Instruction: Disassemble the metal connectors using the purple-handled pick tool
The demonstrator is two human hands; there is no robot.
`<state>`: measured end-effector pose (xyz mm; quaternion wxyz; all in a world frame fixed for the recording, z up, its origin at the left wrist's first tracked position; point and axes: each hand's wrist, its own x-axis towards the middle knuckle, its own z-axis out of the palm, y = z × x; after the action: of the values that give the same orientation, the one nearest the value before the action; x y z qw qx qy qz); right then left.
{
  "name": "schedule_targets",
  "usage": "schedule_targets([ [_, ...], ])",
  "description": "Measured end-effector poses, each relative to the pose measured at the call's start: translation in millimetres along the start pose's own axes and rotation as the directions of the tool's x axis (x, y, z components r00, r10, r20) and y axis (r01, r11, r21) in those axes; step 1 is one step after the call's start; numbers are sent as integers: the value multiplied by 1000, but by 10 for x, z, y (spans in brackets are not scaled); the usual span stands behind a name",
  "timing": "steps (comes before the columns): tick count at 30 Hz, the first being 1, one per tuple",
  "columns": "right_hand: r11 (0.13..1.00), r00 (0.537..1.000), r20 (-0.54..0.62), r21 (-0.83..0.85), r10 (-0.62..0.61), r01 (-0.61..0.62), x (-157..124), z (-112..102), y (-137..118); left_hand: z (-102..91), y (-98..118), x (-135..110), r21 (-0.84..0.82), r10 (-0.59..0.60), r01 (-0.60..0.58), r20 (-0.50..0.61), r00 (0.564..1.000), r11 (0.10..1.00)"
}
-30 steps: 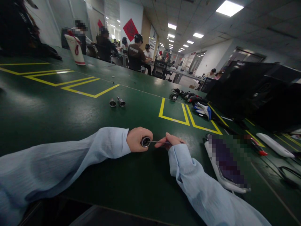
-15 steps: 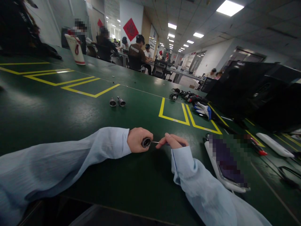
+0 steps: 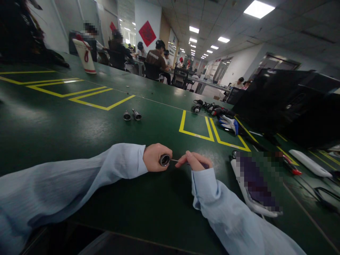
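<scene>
My left hand point(image 3: 154, 157) rests on the green table point(image 3: 79, 127), fingers wrapped round a small metal cylinder point(image 3: 164, 160) whose open end faces right. My right hand point(image 3: 193, 160) is pinched on a thin metal tool point(image 3: 175, 160) with a dark handle. The tool's tip points into the cylinder's opening. Both forearms wear light blue sleeves and lie on the table.
Two small metal parts point(image 3: 132, 115) lie further back on the table. Gloves point(image 3: 228, 123) and dark tools point(image 3: 205, 106) sit to the right among yellow floor-tape boxes. A white tray point(image 3: 255, 205) lies at my right. Black cases point(image 3: 287, 102) stand behind it. People sit at far tables.
My right hand has drawn slightly back toward me and to the left; the tool stays at the cylinder's mouth. The left hand has barely moved.
</scene>
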<state>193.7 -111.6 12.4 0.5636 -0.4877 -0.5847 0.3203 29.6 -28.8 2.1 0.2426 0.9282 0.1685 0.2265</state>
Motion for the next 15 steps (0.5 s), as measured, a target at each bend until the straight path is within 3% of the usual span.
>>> schedule_targets([
  [2,992,994,-2,-59,-112,112,-14,15,-25,4,14,-3,51,16,-15,-14,1000,999],
  [4,990,992,13,-73,-122,123,-13,11,-41,4,26,-5,82,37,-35,-24,999,996],
  [7,997,996,47,31,74,-75,23,-28,-12,-2,33,-5,88,53,-49,-38,998,995],
  [9,956,970,74,167,231,-240,55,-50,42,-8,31,-1,71,40,-36,-56,998,997],
  [12,816,909,124,406,397,-412,85,-36,126,-15,30,4,26,13,-11,-93,996,1000],
  [15,680,878,149,579,455,-450,89,17,157,-15,41,7,-22,-2,-1,-140,990,1000],
])
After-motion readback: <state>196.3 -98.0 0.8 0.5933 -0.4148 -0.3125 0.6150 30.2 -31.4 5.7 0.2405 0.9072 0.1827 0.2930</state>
